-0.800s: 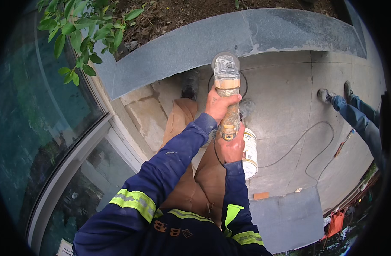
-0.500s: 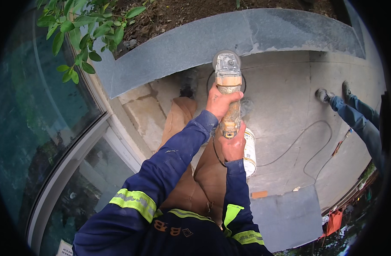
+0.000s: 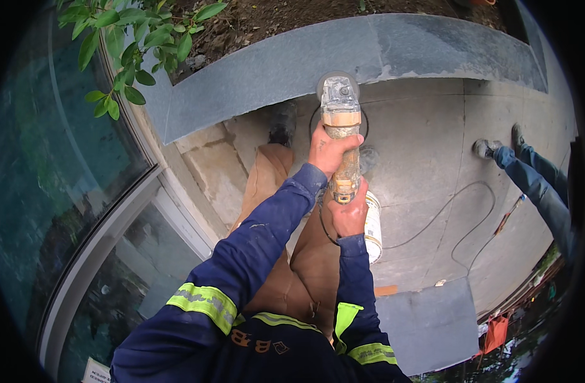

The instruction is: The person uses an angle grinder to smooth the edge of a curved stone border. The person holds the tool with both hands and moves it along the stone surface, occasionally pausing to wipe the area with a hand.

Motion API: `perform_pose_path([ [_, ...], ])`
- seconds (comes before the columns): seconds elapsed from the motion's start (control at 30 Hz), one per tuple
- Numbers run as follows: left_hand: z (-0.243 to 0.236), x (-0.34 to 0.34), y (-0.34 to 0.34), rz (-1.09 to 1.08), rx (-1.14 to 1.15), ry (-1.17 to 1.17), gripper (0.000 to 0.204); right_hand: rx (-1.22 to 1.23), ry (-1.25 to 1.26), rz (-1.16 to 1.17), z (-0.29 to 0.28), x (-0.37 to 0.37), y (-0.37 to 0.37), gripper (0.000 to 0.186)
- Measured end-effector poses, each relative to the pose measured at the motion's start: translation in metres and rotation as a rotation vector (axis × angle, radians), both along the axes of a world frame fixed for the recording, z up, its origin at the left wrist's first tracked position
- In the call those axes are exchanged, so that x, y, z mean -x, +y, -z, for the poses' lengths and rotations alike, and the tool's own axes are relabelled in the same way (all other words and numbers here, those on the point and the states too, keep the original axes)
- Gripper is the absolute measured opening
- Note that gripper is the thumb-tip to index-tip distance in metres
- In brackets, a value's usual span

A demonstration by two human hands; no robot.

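Observation:
A dusty angle grinder (image 3: pixel 345 159) points away from me, its grey disc (image 3: pixel 326 79) against the near edge of the grey stone slab (image 3: pixel 273 73). My left hand (image 3: pixel 329 152) wraps round the front of its body, just behind the worn gear head. My right hand (image 3: pixel 351 214) closes round its rear end. Most of the disc is hidden under the head, so its exact contact with the stone cannot be made out. Below my right hand, a white bucket (image 3: pixel 373 230) stands beside my leg.
A cable (image 3: pixel 458 191) loops over the paved floor (image 3: pixel 420 140) on the right. Another person's legs (image 3: pixel 535 175) are at far right. Glass panes (image 3: pixel 56 159) line the left, and leaves (image 3: pixel 136 57) overhang the slab. A loose grey slab (image 3: pixel 426 325) lies behind the bucket.
The view has shifted very slightly. Both hands keep their hold on the grinder, and its disc stays at the slab's edge.

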State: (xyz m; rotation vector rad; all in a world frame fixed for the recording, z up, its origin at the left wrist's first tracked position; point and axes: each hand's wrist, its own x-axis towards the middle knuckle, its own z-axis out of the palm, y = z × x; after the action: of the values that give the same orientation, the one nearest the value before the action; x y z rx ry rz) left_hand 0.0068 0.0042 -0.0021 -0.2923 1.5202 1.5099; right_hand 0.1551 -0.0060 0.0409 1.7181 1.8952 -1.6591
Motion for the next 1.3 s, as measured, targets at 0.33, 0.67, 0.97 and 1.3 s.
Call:
perform_pose_path([
  [0.33, -0.007, 0.004, 0.004, 0.017, -0.015, -0.032, 0.042, 0.055, -0.045, 0.033, -0.011, 0.008, 0.002, 0.077],
  [0.67, 0.004, -0.001, 0.006, 0.015, -0.041, -0.096, 0.054, 0.055, -0.094, 0.054, -0.016, 0.011, 0.002, 0.079],
  [0.97, 0.009, 0.000, 0.012, 0.106, -0.030, -0.034, 0.057, -0.062, -0.134, 0.067, -0.010, 0.013, -0.007, 0.075],
  [1.3, 0.014, -0.006, 0.008, 0.079, -0.028, -0.016, 0.058, -0.028, -0.186, 0.066, -0.014, 0.011, -0.005, 0.074],
])
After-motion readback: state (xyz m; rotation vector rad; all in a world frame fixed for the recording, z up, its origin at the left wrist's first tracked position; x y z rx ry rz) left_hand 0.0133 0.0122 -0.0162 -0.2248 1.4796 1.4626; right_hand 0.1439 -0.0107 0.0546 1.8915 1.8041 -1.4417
